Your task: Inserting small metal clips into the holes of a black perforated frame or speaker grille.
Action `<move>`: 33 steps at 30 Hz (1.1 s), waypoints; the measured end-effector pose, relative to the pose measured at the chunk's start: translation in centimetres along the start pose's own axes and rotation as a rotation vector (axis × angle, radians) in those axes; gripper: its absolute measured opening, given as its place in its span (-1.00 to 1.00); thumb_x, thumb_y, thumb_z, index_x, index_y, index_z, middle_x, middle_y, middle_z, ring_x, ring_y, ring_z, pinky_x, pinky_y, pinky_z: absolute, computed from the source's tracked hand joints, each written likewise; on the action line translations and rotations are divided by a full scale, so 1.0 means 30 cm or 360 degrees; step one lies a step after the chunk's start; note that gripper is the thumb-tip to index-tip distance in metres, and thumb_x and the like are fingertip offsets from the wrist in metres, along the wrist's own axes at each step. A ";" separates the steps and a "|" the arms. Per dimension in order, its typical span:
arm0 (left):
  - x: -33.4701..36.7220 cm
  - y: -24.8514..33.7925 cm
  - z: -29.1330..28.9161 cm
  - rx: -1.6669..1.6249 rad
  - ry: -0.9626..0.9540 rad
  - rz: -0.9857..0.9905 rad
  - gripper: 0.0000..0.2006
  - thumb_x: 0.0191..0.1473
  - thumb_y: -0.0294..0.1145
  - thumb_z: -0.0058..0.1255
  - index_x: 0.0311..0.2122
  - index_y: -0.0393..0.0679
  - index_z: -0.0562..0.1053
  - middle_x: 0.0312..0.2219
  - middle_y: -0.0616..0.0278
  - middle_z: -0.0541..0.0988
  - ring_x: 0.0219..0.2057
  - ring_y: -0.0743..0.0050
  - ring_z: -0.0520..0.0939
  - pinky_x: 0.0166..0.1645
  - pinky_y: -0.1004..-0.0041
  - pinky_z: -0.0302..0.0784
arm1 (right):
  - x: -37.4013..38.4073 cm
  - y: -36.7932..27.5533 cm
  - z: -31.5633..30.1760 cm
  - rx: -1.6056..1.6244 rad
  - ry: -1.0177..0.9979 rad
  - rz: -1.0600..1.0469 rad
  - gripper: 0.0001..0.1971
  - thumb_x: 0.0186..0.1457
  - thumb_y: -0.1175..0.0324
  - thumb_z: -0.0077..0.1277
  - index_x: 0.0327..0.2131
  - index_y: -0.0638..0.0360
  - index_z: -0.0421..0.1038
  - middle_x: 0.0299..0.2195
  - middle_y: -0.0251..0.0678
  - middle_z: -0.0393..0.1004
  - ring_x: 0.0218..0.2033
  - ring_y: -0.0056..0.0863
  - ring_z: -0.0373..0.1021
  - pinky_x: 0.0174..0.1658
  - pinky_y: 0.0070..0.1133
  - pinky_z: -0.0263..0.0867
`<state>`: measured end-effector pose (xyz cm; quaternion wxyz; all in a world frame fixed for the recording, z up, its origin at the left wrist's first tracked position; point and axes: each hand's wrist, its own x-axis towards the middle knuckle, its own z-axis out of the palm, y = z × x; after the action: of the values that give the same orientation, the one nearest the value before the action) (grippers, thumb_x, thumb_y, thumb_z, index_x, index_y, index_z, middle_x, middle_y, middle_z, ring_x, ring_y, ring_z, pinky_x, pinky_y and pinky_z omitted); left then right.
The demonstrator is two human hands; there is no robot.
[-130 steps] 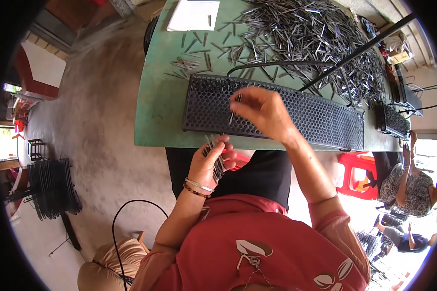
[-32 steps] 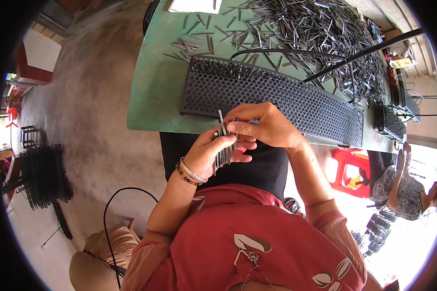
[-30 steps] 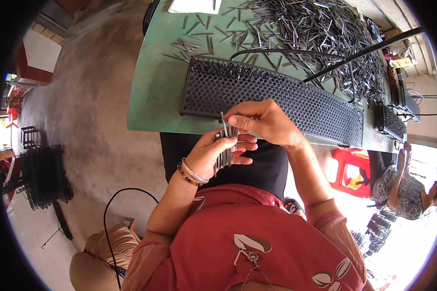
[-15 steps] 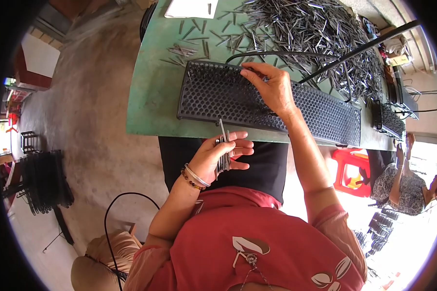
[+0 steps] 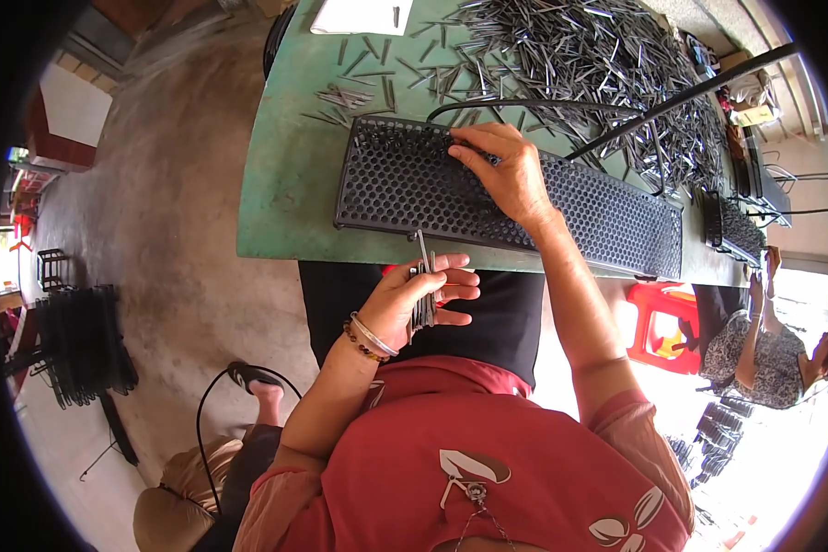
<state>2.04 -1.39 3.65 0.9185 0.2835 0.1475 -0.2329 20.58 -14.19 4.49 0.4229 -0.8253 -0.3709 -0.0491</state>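
A long black rack [image 5: 607,207] with rows of round holes lies across the near edge of the green table. My right hand [image 5: 513,175] is over its far edge, with thumb and fingertips pinched together. Whatever is between those fingertips is too small and dark to make out. Several dark thin pieces [image 5: 391,135] stand in holes along the rack's far left part. Below the near edge, my left hand [image 5: 397,299] is closed around a bundle of thin metal strips [image 5: 423,308], its outer fingers partly spread. One strip sticks up above the rest.
A big heap of dark metal strips [image 5: 607,69] covers the table's far right, with loose ones scattered left of it. A black rod [image 5: 699,92] slants across the rack. A red stool [image 5: 662,327] and another person [image 5: 764,354] are at the right; a seated person [image 5: 193,488] is lower left.
My right hand has shifted slightly left along the rack's far edge. My left hand stays nearly still with the strips. A person's leg and sandalled foot have come into view at lower left.
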 end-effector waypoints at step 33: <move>-0.022 0.060 -0.005 0.0191 -0.0084 0.0076 -0.64 0.16 -0.38 -0.22 0.04 -0.32 0.29 -0.20 0.03 0.50 -0.16 0.26 0.55 -0.21 0.28 0.60 | -0.067 -0.245 0.005 0.0966 -0.0972 0.0762 -0.75 0.06 0.28 0.10 -0.30 0.31 0.50 -0.51 -0.33 0.50 -0.44 -0.62 0.40 -0.35 -0.66 0.33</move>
<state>2.38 0.25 4.61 0.9087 0.3353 0.1022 -0.2267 14.30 -12.51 8.48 0.5155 -0.7036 -0.2756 0.4040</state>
